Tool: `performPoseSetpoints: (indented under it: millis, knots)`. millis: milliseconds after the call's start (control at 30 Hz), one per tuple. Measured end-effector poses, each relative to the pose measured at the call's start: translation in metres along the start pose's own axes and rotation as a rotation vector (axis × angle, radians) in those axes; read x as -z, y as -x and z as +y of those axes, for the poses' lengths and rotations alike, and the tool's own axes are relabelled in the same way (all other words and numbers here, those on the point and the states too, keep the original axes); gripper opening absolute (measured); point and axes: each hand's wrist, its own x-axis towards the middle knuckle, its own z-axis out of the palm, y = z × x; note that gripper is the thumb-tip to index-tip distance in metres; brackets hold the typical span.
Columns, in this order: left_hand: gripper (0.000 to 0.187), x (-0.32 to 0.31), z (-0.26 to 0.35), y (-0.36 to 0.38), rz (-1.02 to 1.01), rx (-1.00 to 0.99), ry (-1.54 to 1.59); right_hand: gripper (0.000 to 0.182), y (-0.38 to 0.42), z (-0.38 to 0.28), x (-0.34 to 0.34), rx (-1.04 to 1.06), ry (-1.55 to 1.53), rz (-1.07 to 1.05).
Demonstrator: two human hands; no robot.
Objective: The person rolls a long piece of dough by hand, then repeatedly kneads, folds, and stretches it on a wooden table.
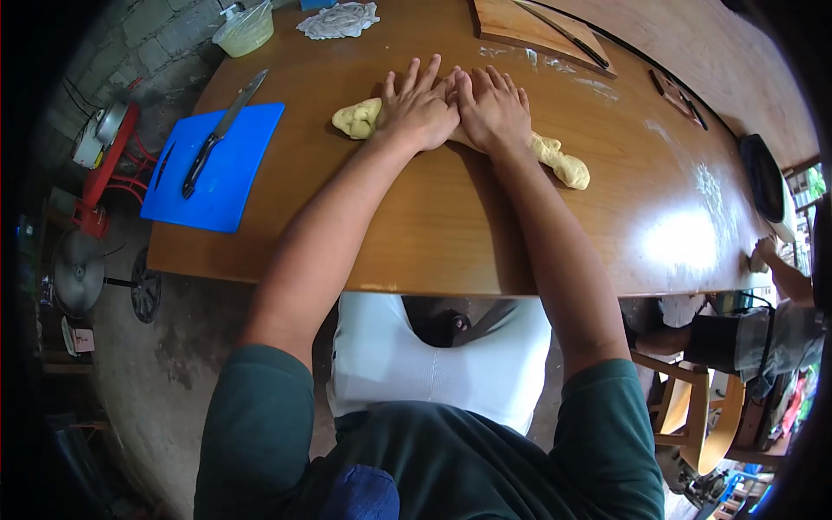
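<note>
A long, lumpy roll of pale yellow dough (562, 162) lies across the wooden table (416, 225). Both palms press on its middle, so that stretch is hidden; one end sticks out at the left and a longer piece at the right. My left hand (420, 108) is flat on the dough with fingers spread and pointing away from me. My right hand (494, 108) lies beside it, also open and flat, the two touching near the thumbs.
At the left, a knife (217, 139) rests on a blue cutting board (251, 178). Behind are a plastic tub (244, 30) and a crumpled white cloth (340, 20). Another knife (568, 36) lies on a wooden board (511, 24). White powder dusts the right side, where another person (784, 277) sits.
</note>
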Motion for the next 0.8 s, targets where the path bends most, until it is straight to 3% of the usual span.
performPoseSetpoints:
  millis: [167,533,567,800]
  knots:
    - [0.073,-0.010,-0.008,-0.051,0.026,0.077,0.151,0.061,-0.049,0.010,-0.008,0.064,-0.042,0.119]
    - [0.064,-0.031,-0.027,-0.171,0.141,0.089,0.085,0.042,-0.164,0.036,-0.047,0.209,0.072,0.352]
    - [0.055,-0.040,-0.027,-0.176,0.300,0.043,0.070,0.039,-0.170,0.038,-0.050,0.247,0.101,0.381]
    - [0.038,-0.027,-0.023,-0.155,0.355,-0.067,0.151,0.035,-0.160,0.040,-0.048,0.294,0.109,0.383]
